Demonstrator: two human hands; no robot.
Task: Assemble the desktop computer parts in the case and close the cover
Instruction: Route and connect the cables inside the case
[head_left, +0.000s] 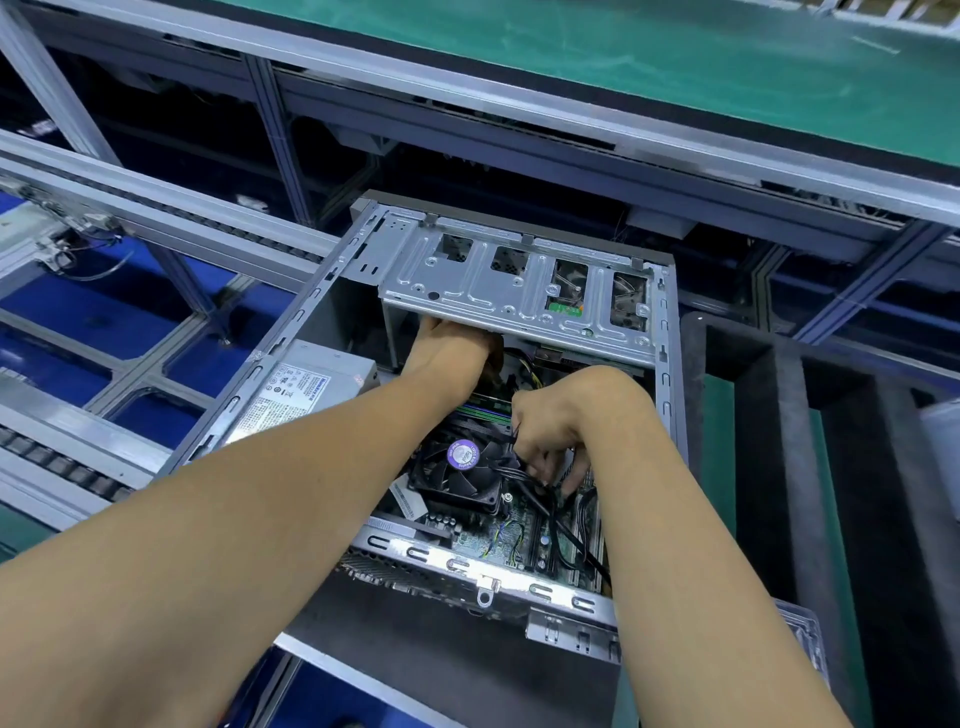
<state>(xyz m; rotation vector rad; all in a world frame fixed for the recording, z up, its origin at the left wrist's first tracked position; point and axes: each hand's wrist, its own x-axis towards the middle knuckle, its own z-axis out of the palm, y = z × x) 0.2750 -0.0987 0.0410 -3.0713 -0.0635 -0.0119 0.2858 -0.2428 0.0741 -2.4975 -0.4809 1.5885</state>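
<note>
An open metal computer case (311, 306) lies on its side with no cover on it. Inside sit a green motherboard (498, 535), a black CPU fan (460, 475) with a purple sticker, and a grey power supply (306, 387) at the left. A silver drive cage (514, 291) spans the far end. My left hand (449, 356) reaches under the drive cage, its fingers hidden there. My right hand (556, 421) is beside the fan, fingers curled round a bundle of black cables (524, 475).
The case rests on a dark pallet (447, 654) on a conveyor line with aluminium rails (156, 218). A green-topped bench (623, 62) runs across the back. Dark foam dividers (789, 467) stand to the right. Blue floor shows at the left.
</note>
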